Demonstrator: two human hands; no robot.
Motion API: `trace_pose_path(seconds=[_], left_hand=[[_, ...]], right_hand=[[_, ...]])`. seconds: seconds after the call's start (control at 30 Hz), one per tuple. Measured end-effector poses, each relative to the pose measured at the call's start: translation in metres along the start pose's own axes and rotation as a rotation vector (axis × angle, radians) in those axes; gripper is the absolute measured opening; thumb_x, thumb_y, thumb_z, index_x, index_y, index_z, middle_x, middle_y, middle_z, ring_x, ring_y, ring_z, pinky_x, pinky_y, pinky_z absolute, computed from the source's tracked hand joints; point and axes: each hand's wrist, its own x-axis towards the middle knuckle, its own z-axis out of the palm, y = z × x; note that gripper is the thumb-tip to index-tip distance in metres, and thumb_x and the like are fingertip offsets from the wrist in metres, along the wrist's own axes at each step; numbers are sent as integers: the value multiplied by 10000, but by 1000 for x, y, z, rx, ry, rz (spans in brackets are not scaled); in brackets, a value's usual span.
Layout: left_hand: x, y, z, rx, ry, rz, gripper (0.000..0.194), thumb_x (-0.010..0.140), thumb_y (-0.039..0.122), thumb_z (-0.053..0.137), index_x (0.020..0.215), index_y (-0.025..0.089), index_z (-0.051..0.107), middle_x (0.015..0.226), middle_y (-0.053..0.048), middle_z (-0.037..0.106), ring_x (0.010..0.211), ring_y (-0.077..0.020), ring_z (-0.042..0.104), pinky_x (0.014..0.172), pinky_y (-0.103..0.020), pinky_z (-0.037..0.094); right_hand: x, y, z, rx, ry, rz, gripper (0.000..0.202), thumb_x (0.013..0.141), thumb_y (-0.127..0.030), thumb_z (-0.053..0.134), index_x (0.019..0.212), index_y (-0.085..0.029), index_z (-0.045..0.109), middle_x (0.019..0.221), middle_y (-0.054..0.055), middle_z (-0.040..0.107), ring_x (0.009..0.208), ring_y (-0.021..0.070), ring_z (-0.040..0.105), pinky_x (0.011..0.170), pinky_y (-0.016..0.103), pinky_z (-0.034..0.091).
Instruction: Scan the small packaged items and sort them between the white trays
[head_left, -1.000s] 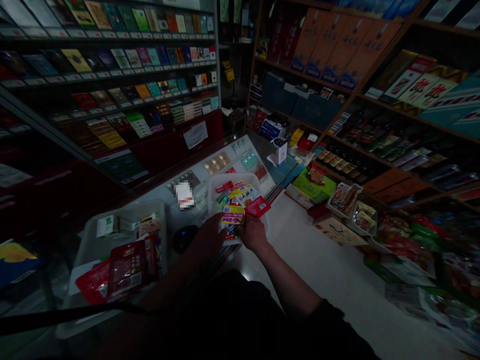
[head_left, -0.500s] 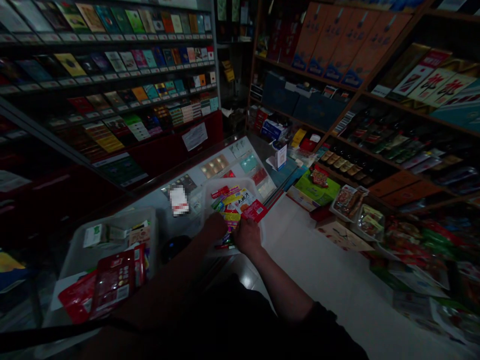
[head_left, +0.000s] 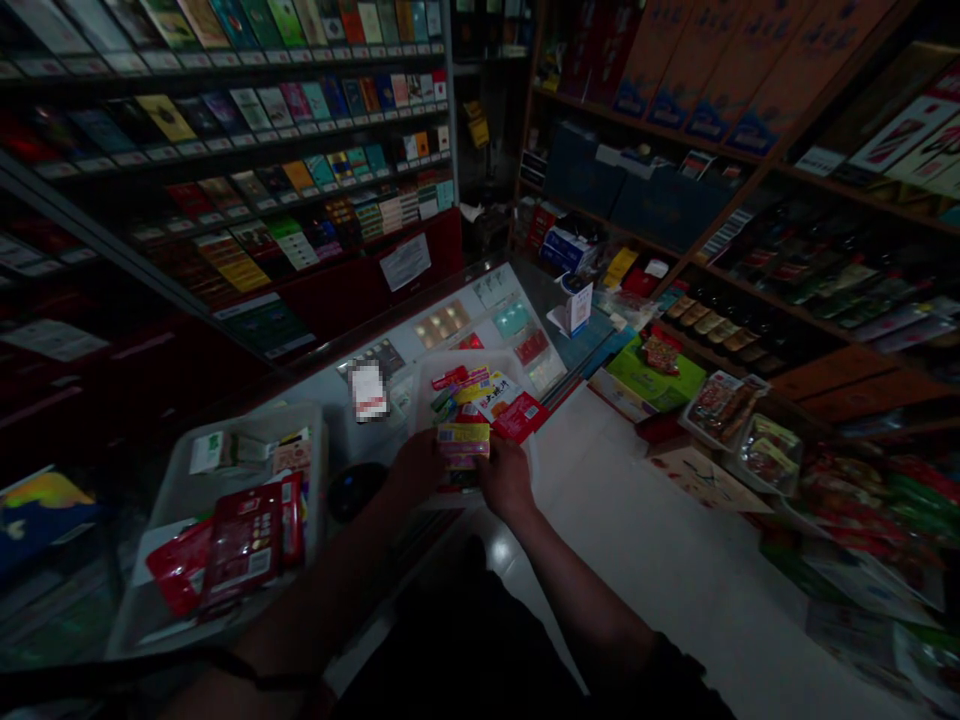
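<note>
My left hand (head_left: 420,466) and my right hand (head_left: 507,478) are closed on the two ends of a small yellow-and-pink packet (head_left: 463,447), held level between them. It hovers over the near part of a translucent plastic bin (head_left: 424,372) on the glass counter. Inside the bin lie colourful snack packets, among them a white-and-red bag (head_left: 504,398) and a red packet (head_left: 449,377). Dim light hides the fingertips and what kind of goods the yellow-and-pink packet contains.
Left of me stands a second plastic bin (head_left: 319,450) with red pouches (head_left: 244,540). A dark round object (head_left: 355,492) sits between the bins. Cigarette shelves (head_left: 262,150) rise behind the counter. Boxes and snack trays (head_left: 716,400) line the right side below bottle shelves.
The yellow-and-pink packet has come up out of the pile and is now held between both hands. The view has shifted slightly to the left.
</note>
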Motion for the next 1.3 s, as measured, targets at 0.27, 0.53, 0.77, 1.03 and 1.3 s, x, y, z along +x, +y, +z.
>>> trace_pose_path(seconds=[0.27, 0.53, 0.77, 1.03, 1.3], left_hand=[[-43, 11, -26, -290, 73, -43, 384, 814, 183, 633, 1181, 186, 748, 1098, -80, 816, 1022, -242, 747, 916, -335, 580], [-70, -23, -40, -69, 236, 155, 656, 794, 150, 561, 1450, 158, 575, 1447, -163, 644, 1349, -321, 591, 1168, -506, 478], [-86, -45, -77, 18, 307, 249, 817, 721, 148, 581, 1536, 149, 518, 1646, -144, 451, 1528, -334, 422, 1303, -496, 354], [-91, -80, -115, 103, 281, 279, 885, 859, 437, 703, 1647, 196, 382, 1764, -165, 237, 1637, -426, 158, 1301, -636, 234], [-84, -130, -106, 192, 252, 268, 1024, 872, 671, 692, 1692, 229, 267, 1773, -198, 183, 1633, -460, 133, 1264, -659, 248]], right_hand=[[-18, -36, -8, 44, 41, -3, 256, 904, -167, 627, 1124, -188, 757, 1045, 91, 735, 1014, 252, 643, 938, 344, 483], [-42, -78, -9, -30, 123, -45, 359, 952, -181, 524, 1256, -173, 716, 1164, 121, 726, 1144, 268, 622, 1069, 378, 463], [-45, -108, 6, -28, 208, -33, 565, 924, -253, 571, 1479, -150, 612, 1575, 169, 521, 1471, 338, 440, 1250, 518, 336], [-36, -131, 22, 21, 100, -33, 659, 893, -357, 663, 1516, -153, 591, 1693, 144, 386, 1590, 349, 307, 1306, 508, 264], [-27, -132, 49, 102, -32, -44, 744, 1018, -690, 462, 1595, -222, 500, 1733, 140, 315, 1638, 324, 201, 1321, 535, 187]])
